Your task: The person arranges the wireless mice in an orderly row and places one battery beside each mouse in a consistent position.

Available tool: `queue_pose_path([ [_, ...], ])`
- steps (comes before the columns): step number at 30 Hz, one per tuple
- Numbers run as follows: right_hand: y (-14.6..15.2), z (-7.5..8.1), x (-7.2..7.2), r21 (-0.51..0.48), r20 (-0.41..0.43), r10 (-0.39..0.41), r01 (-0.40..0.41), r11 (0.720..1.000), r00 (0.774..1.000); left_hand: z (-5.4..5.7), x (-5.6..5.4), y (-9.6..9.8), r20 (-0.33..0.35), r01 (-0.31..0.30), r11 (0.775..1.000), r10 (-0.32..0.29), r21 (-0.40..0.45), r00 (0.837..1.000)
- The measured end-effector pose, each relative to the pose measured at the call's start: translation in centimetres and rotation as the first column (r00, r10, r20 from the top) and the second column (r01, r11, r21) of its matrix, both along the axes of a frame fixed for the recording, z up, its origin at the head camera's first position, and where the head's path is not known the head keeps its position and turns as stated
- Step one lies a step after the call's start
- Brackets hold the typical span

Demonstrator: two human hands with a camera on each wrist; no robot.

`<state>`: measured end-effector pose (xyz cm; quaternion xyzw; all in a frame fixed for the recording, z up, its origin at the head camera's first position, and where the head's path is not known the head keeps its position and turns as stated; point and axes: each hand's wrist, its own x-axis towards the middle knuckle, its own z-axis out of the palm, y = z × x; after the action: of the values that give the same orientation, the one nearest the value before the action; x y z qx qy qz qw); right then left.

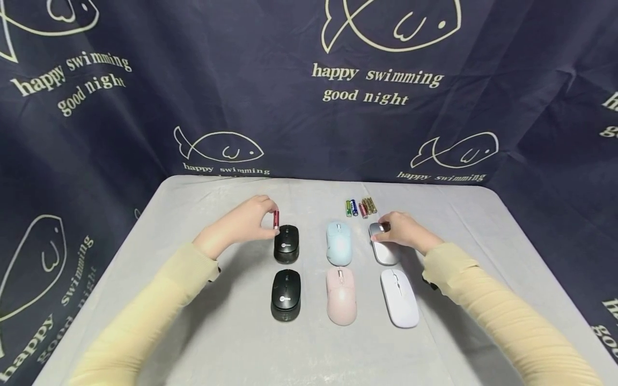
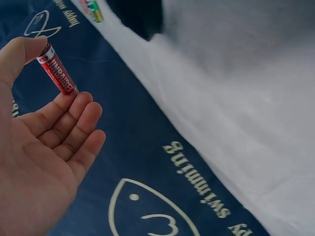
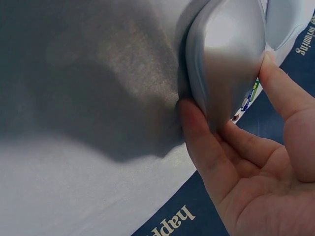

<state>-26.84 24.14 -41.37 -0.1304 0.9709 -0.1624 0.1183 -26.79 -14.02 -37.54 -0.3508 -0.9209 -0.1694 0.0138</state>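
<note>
My left hand (image 1: pixel 243 221) pinches a small red battery (image 1: pixel 276 220) between thumb and fingertips, just above the table beside the upper black mouse (image 1: pixel 288 239). In the left wrist view the red battery (image 2: pixel 58 69) spans from thumb to fingers, lettering along its side. At the right, my right hand (image 1: pixel 406 231) grips the front end of a silver-grey mouse (image 1: pixel 386 254). The right wrist view has thumb and fingers on both sides of this silver-grey mouse (image 3: pixel 229 59); its underside is hidden.
Nearer the front lie a second black mouse (image 1: pixel 286 295), a pink mouse (image 1: pixel 341 297) and a white mouse (image 1: pixel 399 298). A light blue mouse (image 1: pixel 339 244) sits between the hands. Several batteries (image 1: pixel 363 209) lie behind it. A dark blue curtain (image 1: pixel 299 118) hangs behind the table (image 1: pixel 217 348).
</note>
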Motion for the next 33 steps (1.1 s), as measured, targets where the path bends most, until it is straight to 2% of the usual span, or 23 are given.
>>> queue_pose_path([
  [7,-0.2,0.2,0.1,0.005,0.001,-0.003,0.003,1.000,1.000,-1.9,-0.1,-1.7,0.038,0.006,1.000,-0.006,0.015,0.999],
  [13,-0.2,0.1,0.1,0.003,0.000,0.004,-0.004,1.000,1.000,-3.3,-0.1,-2.7,0.051,0.010,1.000,-0.009,-0.016,0.999],
  [28,-0.1,-0.3,0.0,-0.010,-0.010,0.006,-0.006,1.000,1.000,-5.5,-1.1,-3.3,0.089,0.010,0.999,-0.007,-0.035,0.996],
  [33,-0.1,-0.3,0.1,-0.013,-0.018,0.012,-0.012,1.000,1.000,-6.0,-1.3,-3.2,0.074,0.019,0.998,-0.015,-0.058,0.997],
])
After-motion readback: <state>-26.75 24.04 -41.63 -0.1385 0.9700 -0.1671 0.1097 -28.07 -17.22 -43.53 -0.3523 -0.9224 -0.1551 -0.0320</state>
